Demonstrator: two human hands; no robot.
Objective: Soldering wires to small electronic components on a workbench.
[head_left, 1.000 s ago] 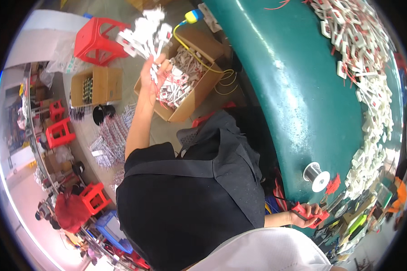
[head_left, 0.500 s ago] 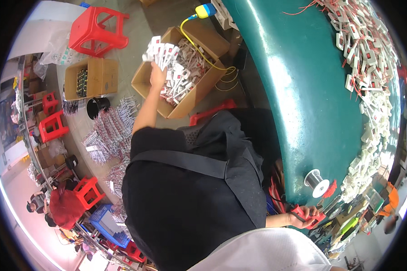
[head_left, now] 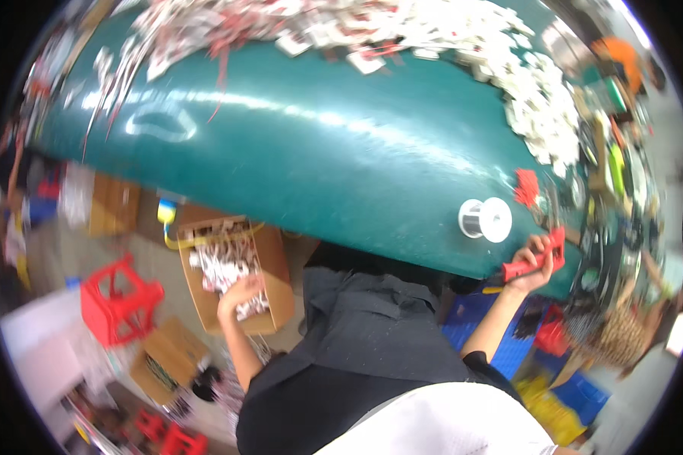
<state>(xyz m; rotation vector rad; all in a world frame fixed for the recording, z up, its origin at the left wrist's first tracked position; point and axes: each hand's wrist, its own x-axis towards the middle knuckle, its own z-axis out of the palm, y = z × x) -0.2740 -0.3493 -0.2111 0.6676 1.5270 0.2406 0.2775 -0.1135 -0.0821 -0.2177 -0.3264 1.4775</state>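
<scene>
Low on the left, my left hand (head_left: pixel 243 294) is over an open cardboard box (head_left: pixel 277 292), its fingers stretched out and slightly blurred. White plastic pieces with cables (head_left: pixel 224 265) lie heaped in the box beside and under the fingers. At the table's right end my right hand (head_left: pixel 535 269) is closed round the handle of a red soldering gun (head_left: pixel 558 246), whose thin tip points away from me. Just left of it a spool of solder wire (head_left: pixel 486 220) rests on the green table (head_left: pixel 319 167). A small bundle of red pieces (head_left: pixel 527 186) lies beyond the spool.
A long heap of white pieces with red wires (head_left: pixel 341 26) runs along the table's far side. Red stools (head_left: pixel 121 299) and another cardboard box (head_left: pixel 171 356) stand on the floor at left. Tools crowd the right end. A blue crate (head_left: pixel 463 318) sits below the table edge.
My view has swung round from the floor boxes toward the table. The bunch of white pieces that my left hand held up is out of its fingers. The right hand keeps the soldering gun.
</scene>
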